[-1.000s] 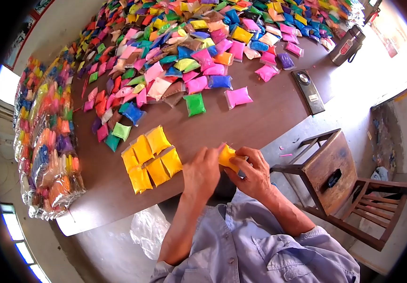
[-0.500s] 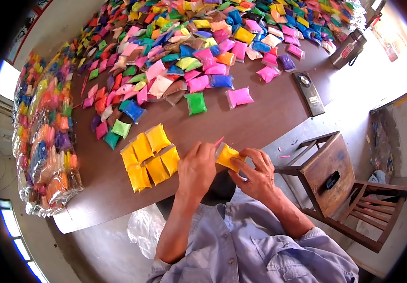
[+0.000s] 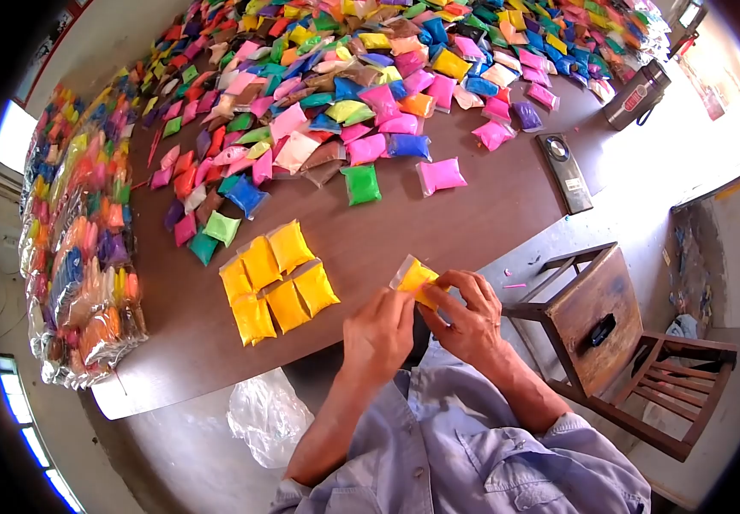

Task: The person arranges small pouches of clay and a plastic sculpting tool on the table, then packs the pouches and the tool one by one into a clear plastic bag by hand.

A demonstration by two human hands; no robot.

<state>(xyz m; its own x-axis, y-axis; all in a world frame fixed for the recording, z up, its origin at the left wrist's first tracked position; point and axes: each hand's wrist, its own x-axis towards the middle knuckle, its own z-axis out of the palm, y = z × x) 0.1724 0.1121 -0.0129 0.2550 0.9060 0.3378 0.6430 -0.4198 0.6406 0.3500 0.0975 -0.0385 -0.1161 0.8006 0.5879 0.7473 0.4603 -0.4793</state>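
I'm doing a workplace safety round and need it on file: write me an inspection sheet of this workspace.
Surface: brown table, bare between the packets and the near edge's right part.
Job's things: held yellow packet; six yellow packets visible in two rows on the table.
Clutter: heap of coloured packets across the far side; clear bags of coloured items at left; flask and dark device at right.
Left hand: at the held packet's near edge; its grip is hidden.
Right hand: fingers closed on that packet.
Cables: nothing seen on the table.
Surroundings: wooden chair at right, small black object on its seat; clear plastic bag below the near edge.
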